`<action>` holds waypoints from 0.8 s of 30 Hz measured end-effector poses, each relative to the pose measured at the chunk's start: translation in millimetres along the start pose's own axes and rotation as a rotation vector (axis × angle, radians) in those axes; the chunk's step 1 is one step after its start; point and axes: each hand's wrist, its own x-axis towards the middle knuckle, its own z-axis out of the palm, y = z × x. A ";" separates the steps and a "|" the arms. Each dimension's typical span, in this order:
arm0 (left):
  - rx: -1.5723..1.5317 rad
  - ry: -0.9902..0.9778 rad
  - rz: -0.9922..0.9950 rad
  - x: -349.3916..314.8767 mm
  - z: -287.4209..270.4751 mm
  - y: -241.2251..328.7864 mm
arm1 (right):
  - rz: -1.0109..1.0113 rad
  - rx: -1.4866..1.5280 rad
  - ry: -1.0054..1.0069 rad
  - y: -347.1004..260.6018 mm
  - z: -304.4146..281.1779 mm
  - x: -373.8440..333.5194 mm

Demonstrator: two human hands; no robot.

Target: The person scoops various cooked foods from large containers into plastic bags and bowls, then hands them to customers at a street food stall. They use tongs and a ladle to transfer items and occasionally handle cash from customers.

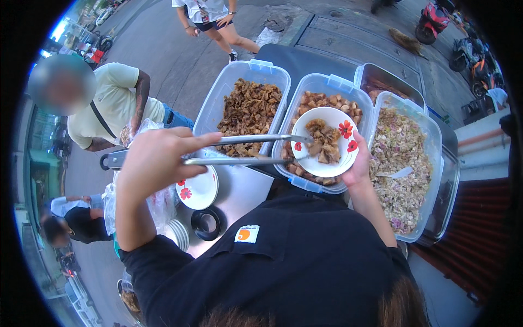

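Note:
My left hand is closed round a pair of long metal tongs, whose tips reach over a small white bowl with red flowers. Browned pieces of food lie in the bowl, close to the tips; whether the tongs grip any is not clear. Gripping the bowl's right rim is my right hand. Beneath the bowl stands a clear plastic tub of cubed browned food, partly covered by it. To its left, another tub holds darker chopped food.
On the right, a tub of pale chopped mix has a white spoon in it. A lidded tray sits behind. Flowered plates and a black ring-shaped dish rest on the metal table. A person stands left, another ahead.

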 end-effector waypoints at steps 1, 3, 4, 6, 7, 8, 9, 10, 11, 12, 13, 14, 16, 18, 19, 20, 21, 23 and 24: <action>0.080 0.032 0.060 1.0 3.3 6.2 | -0.001 -0.022 -0.007 0.0 1.2 -0.9; 0.126 0.033 0.032 -3.0 -3.6 8.5 | -0.008 -0.068 -0.033 -1.6 1.6 -3.9; 0.151 0.032 0.026 -4.4 -6.8 9.7 | -0.012 -0.085 -0.011 -2.9 1.1 -5.8; 0.095 0.059 0.030 -4.9 -12.8 14.4 | -0.022 -0.108 -0.005 -4.7 -0.6 -8.8; 0.082 0.066 0.042 -3.6 -13.5 19.1 | -0.019 -0.111 -0.007 -5.1 -1.3 -9.3; 0.080 0.035 0.020 -1.5 -13.0 24.9 | -0.016 -0.110 -0.013 -4.9 -1.8 -9.5; 0.099 0.043 0.070 3.4 -7.9 32.3 | -0.012 -0.112 0.000 -4.4 -2.2 -9.8; 0.102 0.058 0.107 9.0 -4.0 37.9 | 0.010 -0.095 -0.033 -3.9 -2.3 -10.0; 0.120 0.052 0.131 13.0 -1.7 41.3 | 0.033 -0.082 -0.046 -2.8 -2.1 -10.2; 0.123 0.053 0.181 13.6 -2.4 43.1 | 0.054 -0.070 -0.061 -2.4 -1.9 -10.7; 0.155 0.049 0.138 12.7 -4.1 42.8 | 0.060 -0.055 -0.036 -1.7 -1.2 -11.2; 0.153 0.068 0.116 12.4 -5.3 41.9 | 0.063 -0.044 -0.085 -2.3 -0.5 -12.6; 0.149 0.094 0.079 6.4 -11.9 36.9 | 0.069 -0.032 -0.129 -2.8 1.2 -16.8; 0.166 0.099 0.054 2.6 -13.3 34.6 | 0.087 -0.021 -0.122 -3.4 3.2 -19.6; 0.180 0.101 0.049 3.6 -11.6 35.2 | 0.092 -0.022 -0.121 -3.3 4.0 -20.4; 0.194 0.103 0.042 4.8 -9.9 36.4 | 0.099 -0.023 -0.120 -2.9 4.8 -20.7; 0.197 0.080 0.052 7.1 -6.6 39.2 | 0.115 -0.016 -0.120 -2.0 5.4 -20.8; 0.194 0.052 0.098 12.1 -2.0 45.3 | 0.149 -0.003 -0.120 0.7 5.7 -19.7; 0.201 0.037 0.071 12.7 -2.0 47.2 | 0.141 -0.003 -0.124 2.1 5.3 -19.0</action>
